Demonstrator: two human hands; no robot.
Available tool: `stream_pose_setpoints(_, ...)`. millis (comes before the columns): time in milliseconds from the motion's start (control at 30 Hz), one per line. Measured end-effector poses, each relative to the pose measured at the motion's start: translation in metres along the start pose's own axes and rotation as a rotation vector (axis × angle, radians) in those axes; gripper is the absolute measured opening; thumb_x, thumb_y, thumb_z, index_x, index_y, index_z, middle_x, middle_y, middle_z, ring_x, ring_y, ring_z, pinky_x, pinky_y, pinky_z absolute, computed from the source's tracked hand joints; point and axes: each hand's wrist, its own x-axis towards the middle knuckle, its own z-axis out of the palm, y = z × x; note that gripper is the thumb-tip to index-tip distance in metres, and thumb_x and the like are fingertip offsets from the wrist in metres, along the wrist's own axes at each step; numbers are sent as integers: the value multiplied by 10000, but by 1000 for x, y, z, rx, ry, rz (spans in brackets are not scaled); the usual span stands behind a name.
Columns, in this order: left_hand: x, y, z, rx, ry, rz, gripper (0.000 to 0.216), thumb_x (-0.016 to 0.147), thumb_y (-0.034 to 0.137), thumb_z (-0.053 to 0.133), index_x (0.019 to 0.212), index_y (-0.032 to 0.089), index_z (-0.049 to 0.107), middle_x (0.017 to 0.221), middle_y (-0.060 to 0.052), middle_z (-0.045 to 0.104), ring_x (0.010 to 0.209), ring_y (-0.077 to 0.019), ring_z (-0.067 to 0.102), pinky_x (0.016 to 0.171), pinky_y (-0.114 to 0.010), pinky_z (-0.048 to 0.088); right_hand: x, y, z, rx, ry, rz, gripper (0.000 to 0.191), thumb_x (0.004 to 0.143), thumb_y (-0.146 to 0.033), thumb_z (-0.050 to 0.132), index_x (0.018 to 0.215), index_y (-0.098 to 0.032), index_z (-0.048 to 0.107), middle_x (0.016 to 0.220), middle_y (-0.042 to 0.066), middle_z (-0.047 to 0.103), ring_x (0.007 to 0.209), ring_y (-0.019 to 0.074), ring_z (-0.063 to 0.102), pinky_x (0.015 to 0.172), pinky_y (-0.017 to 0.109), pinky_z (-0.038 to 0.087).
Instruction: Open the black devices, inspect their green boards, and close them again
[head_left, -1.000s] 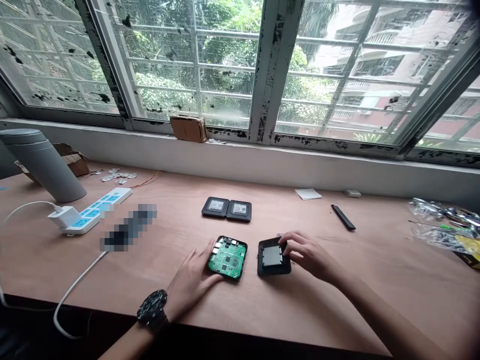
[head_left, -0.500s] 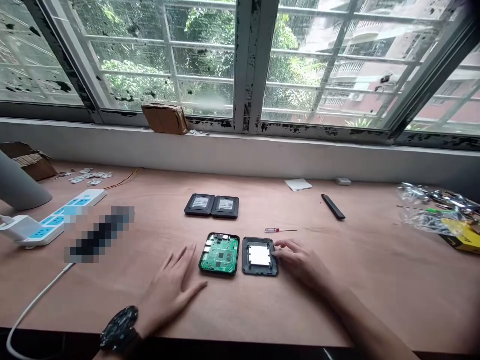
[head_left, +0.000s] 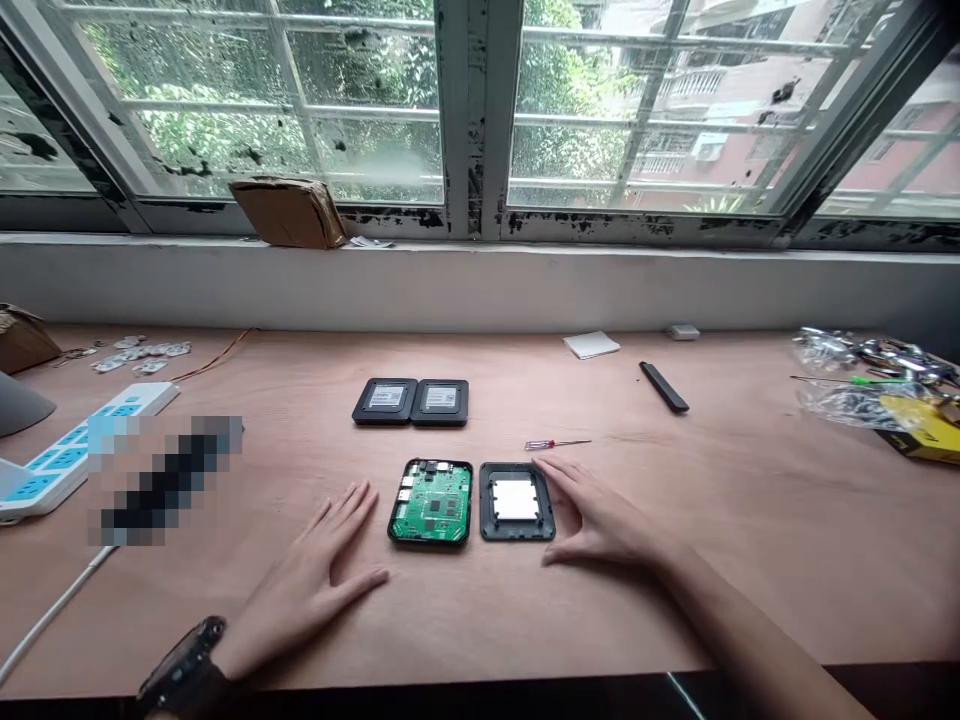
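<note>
A black case half with a green circuit board [head_left: 432, 501] lies on the wooden table [head_left: 480, 600]. Beside it on the right lies a black cover with a pale square pad [head_left: 517, 500]. My left hand [head_left: 313, 577] rests flat on the table just left of the board, fingers spread, holding nothing. A black watch [head_left: 182, 673] is on that wrist. Right of the cover, my right hand [head_left: 600, 516] also lies flat and open, close to the cover's edge. A small red-handled screwdriver [head_left: 556, 444] sits just beyond its fingertips.
Two closed black devices [head_left: 411, 401] lie side by side farther back. A white-and-blue power strip [head_left: 71, 450] and cable are at left; a black stick [head_left: 664, 386], white pad [head_left: 592, 344] and plastic bags with a yellow box [head_left: 885, 400] at right. A cardboard packet [head_left: 287, 212] sits on the sill.
My left hand has come off the circuit board half and lies flat beside it. My right hand has let go of the cover and flattened. The view has shifted right.
</note>
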Motion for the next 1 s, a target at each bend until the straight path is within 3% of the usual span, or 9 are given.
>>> stream_pose_setpoints(133,32,-14,-22,-254,-121,-33,1011,812,627,727,1612,349,174,1645,-7,240,1492,-336,306,1199,-484,361,3,0,0,64,31,-13,1065,724,-584,818,1594,-306,272,1615,114,355,1477,371,335,1199,556,329)
stream_pose_setpoints(233,62,-11,-29,-406,-202,47,1075,742,609,800,1602,366,202,1645,0,244,1509,-309,276,1231,-473,290,0,9,-2,240,130,-54,997,781,-516,787,1595,-303,253,1586,123,398,1451,351,389,1193,558,331)
stream_pose_setpoints(400,96,19,-18,-439,-198,155,1123,683,604,847,1597,308,265,1644,-45,268,1516,-305,276,1253,-441,243,1,30,-5,678,374,-11,831,831,-633,657,1533,-299,364,1448,135,543,1321,366,545,1062,555,470)
stream_pose_setpoints(533,107,38,-3,-385,-145,261,1110,668,633,844,1583,288,318,1636,-60,300,1515,-324,281,1244,-440,259,5,40,-2,816,483,49,759,869,-688,508,1500,-278,401,1466,141,529,1331,380,535,1026,552,498)
stream_pose_setpoints(667,110,27,3,-434,-78,275,1063,681,625,837,1566,287,356,1588,-76,401,1476,-324,369,1205,-452,331,6,41,2,708,537,72,758,921,-682,359,1548,-257,314,1516,152,471,1337,366,529,1025,551,503)
stream_pose_setpoints(800,111,4,-4,-485,-10,190,808,799,592,756,1487,256,494,1406,-69,624,1288,-290,604,1083,-394,470,13,20,-4,570,519,47,745,963,-672,268,1588,-269,249,1537,162,453,1306,357,554,1032,564,496)
stream_pose_setpoints(900,110,-2,-7,-516,44,127,635,882,555,678,1414,222,580,1280,-56,712,1138,-256,699,966,-334,538,31,-14,-9,426,396,-82,746,933,-666,456,1560,-281,336,1495,152,499,1304,353,547,1063,558,472)
stream_pose_setpoints(1000,111,1,-6,-515,84,125,573,897,541,662,1374,227,620,1212,-42,746,1085,-243,719,932,-312,546,57,-52,-5,77,215,-233,853,810,-603,720,1526,-247,426,1525,155,451,1384,360,445,1135,520,410)
